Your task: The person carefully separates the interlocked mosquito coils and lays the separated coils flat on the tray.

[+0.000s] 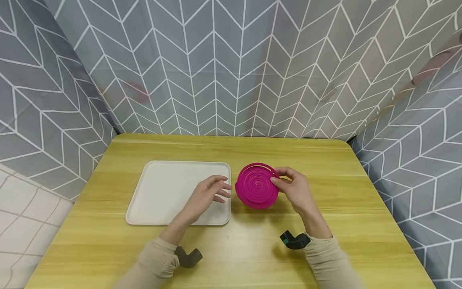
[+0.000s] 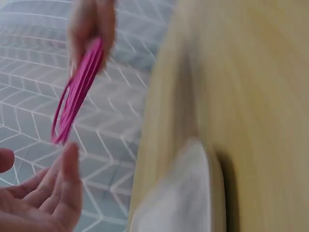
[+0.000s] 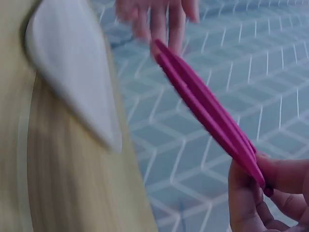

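Observation:
My right hand (image 1: 294,188) pinches a magenta disc (image 1: 257,188) by its right edge, between thumb and fingers. The disc is round and looks like a tightly wound flat spiral, with a loose outer loop along its top. Seen edge-on in the right wrist view, the disc (image 3: 207,111) is thin and layered. Just left of it my left hand (image 1: 207,194) hovers over the white tray's right side, its fingers extended and holding nothing. In the head view a small gap separates those fingertips from the disc. The left wrist view shows the left hand (image 2: 46,198) with loosely spread fingers.
A white rectangular tray (image 1: 169,188) with a low rim lies on the left half of the wooden table (image 1: 231,261). Grey curtains (image 1: 231,68) with white chevron lines surround the table at the back and sides. A black wrist device sits on each forearm.

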Demonstrator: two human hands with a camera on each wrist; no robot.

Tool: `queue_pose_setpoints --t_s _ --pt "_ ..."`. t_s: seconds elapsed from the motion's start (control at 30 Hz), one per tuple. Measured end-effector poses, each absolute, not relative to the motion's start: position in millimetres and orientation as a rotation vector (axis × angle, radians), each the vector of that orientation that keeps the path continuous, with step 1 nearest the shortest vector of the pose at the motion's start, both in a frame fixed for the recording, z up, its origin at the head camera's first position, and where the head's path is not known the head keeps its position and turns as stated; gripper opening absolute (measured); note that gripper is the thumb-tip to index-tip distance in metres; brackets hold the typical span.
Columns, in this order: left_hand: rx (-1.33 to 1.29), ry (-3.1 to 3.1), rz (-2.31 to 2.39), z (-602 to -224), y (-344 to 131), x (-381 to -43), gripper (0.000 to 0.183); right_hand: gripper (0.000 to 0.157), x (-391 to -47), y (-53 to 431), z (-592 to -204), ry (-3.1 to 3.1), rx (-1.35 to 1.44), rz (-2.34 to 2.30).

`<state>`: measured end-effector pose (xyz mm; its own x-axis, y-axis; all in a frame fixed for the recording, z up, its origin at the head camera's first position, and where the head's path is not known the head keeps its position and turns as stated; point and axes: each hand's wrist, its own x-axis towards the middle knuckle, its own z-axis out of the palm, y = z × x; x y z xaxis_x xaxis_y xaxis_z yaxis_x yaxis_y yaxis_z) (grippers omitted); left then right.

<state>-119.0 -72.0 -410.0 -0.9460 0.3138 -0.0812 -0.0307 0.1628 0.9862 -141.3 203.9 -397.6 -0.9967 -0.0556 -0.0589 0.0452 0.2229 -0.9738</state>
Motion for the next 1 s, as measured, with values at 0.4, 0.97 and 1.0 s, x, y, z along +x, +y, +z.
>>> queue_pose_setpoints --t_s 0.4,0.97,1.0 --pt "0.219 1.834 2.001 -416 -64 -116 0.032 0.022 -130 176 -392 2.653 -0.146 -1.752" --pt "0.245 1.696 2.015 -421 -69 -121 0.037 0.014 -128 172 -390 2.662 -0.21 -1.681" --pt "0.234 1.688 2.023 -421 -70 -122 0.037 0.014 -128 171 -390 2.655 -0.214 -1.682"
